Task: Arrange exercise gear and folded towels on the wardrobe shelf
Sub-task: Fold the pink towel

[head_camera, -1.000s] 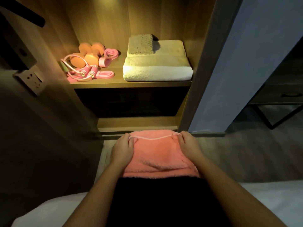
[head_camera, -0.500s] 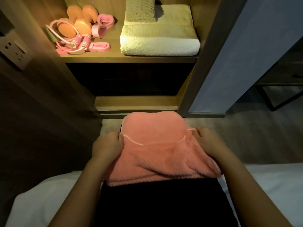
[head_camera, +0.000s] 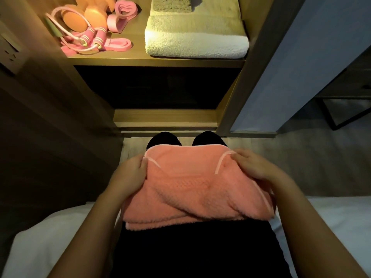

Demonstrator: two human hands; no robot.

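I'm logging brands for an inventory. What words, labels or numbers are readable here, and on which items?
None: no readable text in this view.
pink towel: no tag or print shows.
white towel: no label visible.
jump rope handles: stripes only, no lettering.
wall socket: too dim and oblique to show any marking.

1. The dumbbells point(head_camera: 88, 17) on the shelf point(head_camera: 156, 62) are cut off by the top edge, and only their lower ends show.
2. The grey towel point(head_camera: 172, 5) lying on the white towel point(head_camera: 196, 45) is cropped there too, so its back part is out of sight.
3. A green piece point(head_camera: 53, 30) beside the jump rope point(head_camera: 90, 37) is too blurred to identify.
4. The wall socket point(head_camera: 9, 55) runs off the left edge.
5. The compartment point(head_camera: 156, 87) under the shelf is too dark to show any contents.
6. The pink towel point(head_camera: 196, 189) covers the lap, and only two dark knees point(head_camera: 163, 138) show past its far edge.
7. The left hand point(head_camera: 130, 173) has its fingers hidden under the towel's side. How the right hand point(head_camera: 255, 167) lies beneath the fold cannot be told.
8. Dim furniture point(head_camera: 349, 109) is cut by the right edge.
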